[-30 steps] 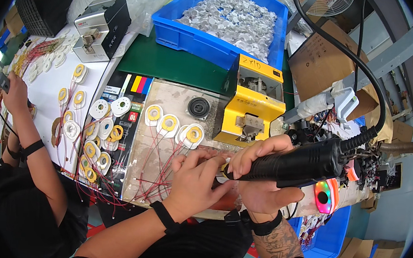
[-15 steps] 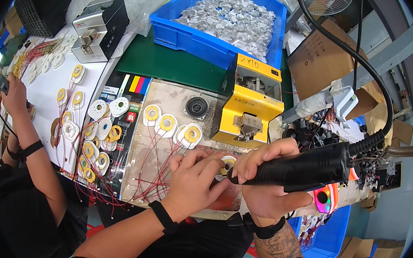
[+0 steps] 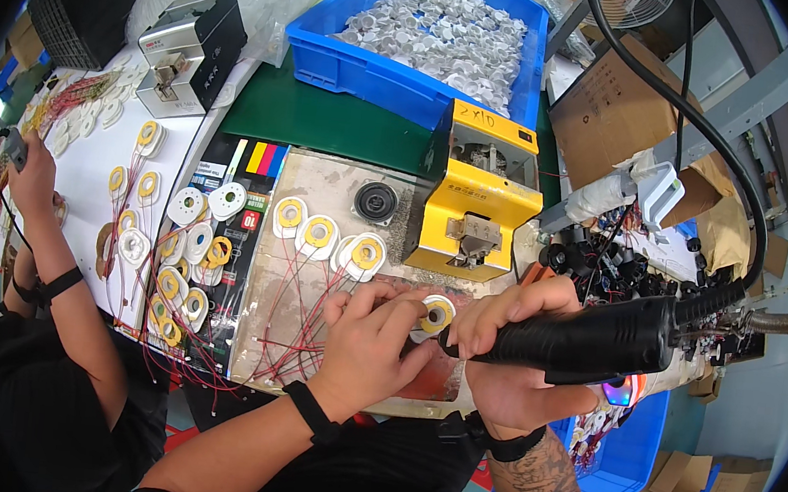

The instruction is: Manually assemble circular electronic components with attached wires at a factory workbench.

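Observation:
My left hand is closed at the near left side of a white round part with a yellow ring, its fingertips on the part's edge. My right hand grips a black corded tool that looks like an electric screwdriver, lying almost level. Its front end points left, close to the ringed part; my fingers hide the tip. Left of my left hand are several similar white parts with yellow rings, with thin red wires running toward me. A round black part sits behind them.
A yellow machine stands beyond my hands. Behind it, a blue bin holds many small white pieces. The tool's thick black cord loops at right. On the left, a co-worker's hand holds a small grey device near more ringed parts.
My right hand and the tool have shifted slightly to the right, uncovering more of the ringed part. My left hand has barely moved. The co-worker's hand at left has shifted a little.

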`<state>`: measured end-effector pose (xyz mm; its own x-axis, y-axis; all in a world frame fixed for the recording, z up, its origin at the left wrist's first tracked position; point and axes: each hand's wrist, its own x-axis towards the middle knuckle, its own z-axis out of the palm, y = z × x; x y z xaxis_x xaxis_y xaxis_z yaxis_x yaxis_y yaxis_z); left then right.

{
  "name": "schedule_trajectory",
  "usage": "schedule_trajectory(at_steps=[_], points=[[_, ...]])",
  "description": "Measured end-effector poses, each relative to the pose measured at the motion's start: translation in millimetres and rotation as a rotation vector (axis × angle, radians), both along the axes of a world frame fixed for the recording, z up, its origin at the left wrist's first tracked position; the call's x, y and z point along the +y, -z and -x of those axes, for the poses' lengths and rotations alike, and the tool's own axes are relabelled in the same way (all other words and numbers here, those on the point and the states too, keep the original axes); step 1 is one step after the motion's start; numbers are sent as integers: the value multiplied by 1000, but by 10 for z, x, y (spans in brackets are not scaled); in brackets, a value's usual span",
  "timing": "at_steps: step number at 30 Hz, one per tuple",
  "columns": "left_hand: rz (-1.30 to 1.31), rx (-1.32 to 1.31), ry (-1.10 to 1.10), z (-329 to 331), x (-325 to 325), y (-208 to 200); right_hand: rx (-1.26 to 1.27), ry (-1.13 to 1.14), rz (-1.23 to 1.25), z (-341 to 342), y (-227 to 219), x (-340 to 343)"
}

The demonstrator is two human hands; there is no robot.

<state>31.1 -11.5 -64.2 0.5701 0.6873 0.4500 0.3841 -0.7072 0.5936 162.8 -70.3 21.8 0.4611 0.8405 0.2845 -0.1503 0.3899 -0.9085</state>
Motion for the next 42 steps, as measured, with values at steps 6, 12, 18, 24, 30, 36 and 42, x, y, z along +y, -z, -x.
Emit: schedule_trajectory(at_steps=[6,12,18,24,30,36,42], points=[[25,6,4,1,-1,-47,-25,-20,-43,-12,45,-20],[18,-21,3,-5,-4,-28,-13,0,-28,-6,4,-48],[8,-40,4,-13,1,-8,-5,4,-7,18,-16,-64],[3,-30,7,-5,3,-16,-12,-10,13,16,-23,-47],[5,-28,3,0,4,-5,47,5,-27,0,-14,60],[25,-14,-11,-2,2,-29,-33,25,-56,2,70,197],[14,-2,-19,-2,11,-42,-54,22,-33,17,92,214]])
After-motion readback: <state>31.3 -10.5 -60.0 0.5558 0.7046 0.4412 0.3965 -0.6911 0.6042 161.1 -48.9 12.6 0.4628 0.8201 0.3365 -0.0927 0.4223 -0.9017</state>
